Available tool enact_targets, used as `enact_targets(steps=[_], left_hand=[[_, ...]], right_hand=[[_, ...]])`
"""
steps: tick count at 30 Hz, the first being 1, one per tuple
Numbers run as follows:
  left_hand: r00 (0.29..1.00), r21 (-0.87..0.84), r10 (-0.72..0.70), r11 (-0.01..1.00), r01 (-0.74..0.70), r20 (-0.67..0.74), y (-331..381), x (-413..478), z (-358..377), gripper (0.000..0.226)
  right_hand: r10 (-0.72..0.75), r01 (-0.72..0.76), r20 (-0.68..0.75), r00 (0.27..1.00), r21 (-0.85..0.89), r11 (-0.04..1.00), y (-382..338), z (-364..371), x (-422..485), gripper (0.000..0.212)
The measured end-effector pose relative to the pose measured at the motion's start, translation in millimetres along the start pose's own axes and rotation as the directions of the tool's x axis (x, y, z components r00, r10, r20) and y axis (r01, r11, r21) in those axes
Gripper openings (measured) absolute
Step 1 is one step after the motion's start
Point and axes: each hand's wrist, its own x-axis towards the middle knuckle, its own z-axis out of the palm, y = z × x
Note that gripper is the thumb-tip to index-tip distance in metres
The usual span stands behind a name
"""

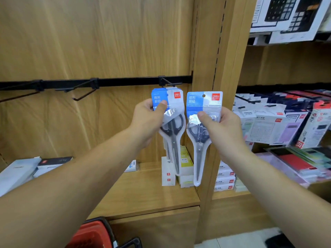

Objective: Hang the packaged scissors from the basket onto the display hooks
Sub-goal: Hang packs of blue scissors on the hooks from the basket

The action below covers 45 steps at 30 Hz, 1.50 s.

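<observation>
My left hand (149, 117) grips a small stack of packaged scissors (172, 111), blue-and-white cards over black-handled scissors, just below the rightmost display hook (170, 82). My right hand (221, 126) holds a single packaged scissors (203, 104) upright by its middle, to the right of the stack, in front of the wooden upright. Its hang hole shows at the top. Two more black hooks (84, 92) stick out bare from the black rail (125, 81) to the left. The red basket (93, 233) sits low at the bottom edge.
A wooden shelf (146, 190) below holds white and yellow boxes (179, 169) and flat packs at the left. To the right, the neighbouring bay carries boxed calculators (268, 126) on hooks and shelves, with notebooks (295, 161) beneath.
</observation>
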Motion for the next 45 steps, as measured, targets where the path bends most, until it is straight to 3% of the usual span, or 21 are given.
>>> enact_targets(steps=[3,10,14,29,34,37,39,42,45], left_hand=[[0.999,0.023,-0.002,1.000,0.003,-0.032,-3,12,3,0.021],[0.999,0.067,-0.017,0.998,0.020,-0.040,-10,20,12,0.020],[0.998,0.078,0.037,0.996,-0.033,-0.056,-12,26,12,0.048],[0.988,0.121,0.101,0.989,-0.087,-0.115,-17,40,13,0.052],[0.992,0.322,0.051,0.947,-0.011,-0.114,-20,55,2,0.063],[0.988,0.569,0.069,0.822,0.024,-0.141,-11,59,-9,0.063],[0.989,0.643,0.048,0.764,0.055,-0.142,-2,59,-13,0.065],[0.985,0.592,0.037,0.803,0.072,-0.171,1,56,-14,0.052],[0.971,0.442,0.133,0.896,-0.032,-0.200,-7,43,-15,0.043]], right_hand=[[-0.073,0.073,-0.011,0.997,0.016,0.997,-3,0,-5,0.018],[-0.088,0.086,0.038,0.995,0.059,0.995,4,3,-6,0.020],[-0.069,0.066,0.057,0.996,0.067,0.996,9,0,-5,0.021],[0.001,-0.011,0.110,0.994,0.096,0.995,13,4,-5,0.020],[0.025,-0.037,0.153,0.988,0.079,0.996,12,7,-3,0.020],[0.039,-0.055,0.192,0.981,0.077,0.995,12,13,2,0.015],[0.048,-0.063,0.207,0.977,0.070,0.996,12,22,7,0.016],[0.066,-0.080,0.219,0.974,0.057,0.995,14,40,16,0.022],[0.097,-0.111,0.210,0.973,0.057,0.992,18,53,26,0.023]])
